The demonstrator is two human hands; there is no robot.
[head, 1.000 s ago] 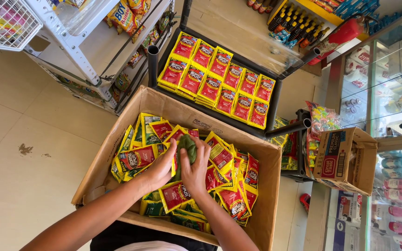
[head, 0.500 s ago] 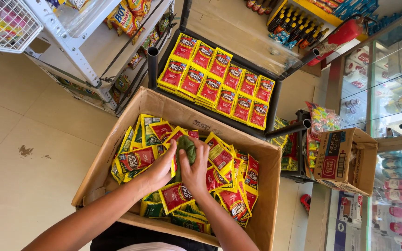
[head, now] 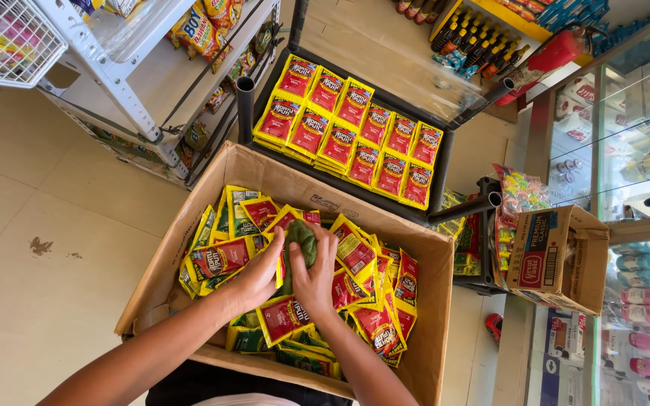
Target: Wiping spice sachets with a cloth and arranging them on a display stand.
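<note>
Both forearms bare, no sleeves; left hand [head: 256,280] and right hand [head: 314,280] bare, ungloved

Bright even daylight, soft shadows, sharp focus, wide-angle edge distortion

Hands: left hand [head: 259,278] and right hand [head: 314,280] together hold a crumpled green packet [head: 302,239].
Below grip: open brown cardboard box [head: 430,316] of red-and-yellow foil sachets [head: 220,259].

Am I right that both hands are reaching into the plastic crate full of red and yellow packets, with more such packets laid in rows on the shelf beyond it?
Not quite: it is a cardboard box, not a plastic crate. The head view shows both the left hand and the right hand in it among the packets, and the rows of packets on the shelf beyond.
</note>
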